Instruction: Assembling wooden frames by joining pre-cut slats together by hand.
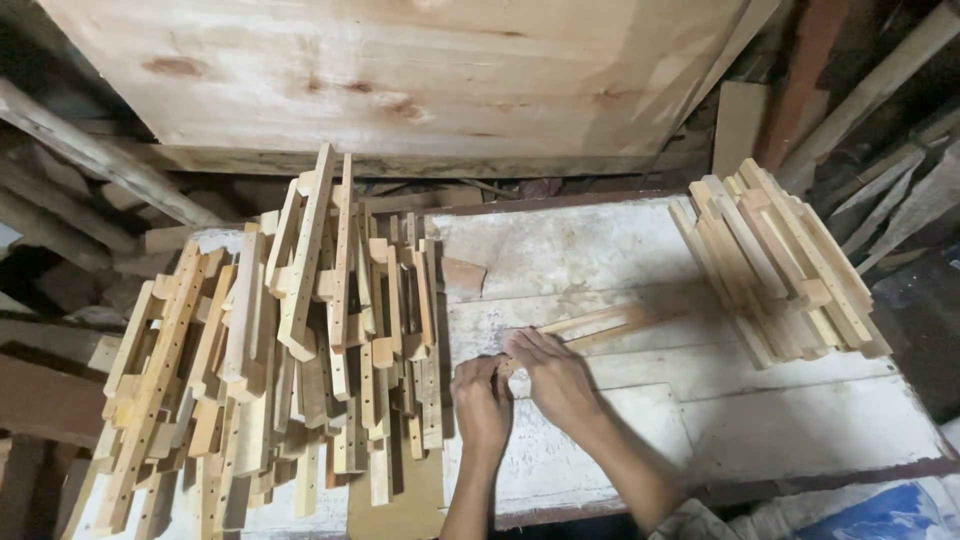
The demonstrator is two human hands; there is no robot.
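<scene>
Wood everywhere, pale and unfinished. Left hand [482, 398] at the middle of the white bench [800, 430], knuckles up, fingers curled inward, wrist straight, forearm running down to the bottom edge. Closed around the near end of a slat [600, 325], or pressed against it; grip itself hidden under the knuckles. Right hand [553, 377] just beside and touching the left, angled toward upper left, fingers bent over the same near end, thumb tucked out of sight, forearm slanting down to the right. Closed on the slat, as far as visible.

Slat lying flat on the bench, stretching from the 2 hands toward upper right, apparently 2 thin strips side by side, far end free.

Left of the hands, a big loose heap of notched slats [290, 340], many drilled with rows of small holes, leaning and overlapping, spilling past the bench's left side. Right of the hands, well apart, a neater stack of slats [775, 265] laid crosswise at the bench's far right corner. Behind, a broad plywood sheet [400, 70] propped up. Dark scrap lumber [70, 200] around the edges.
</scene>
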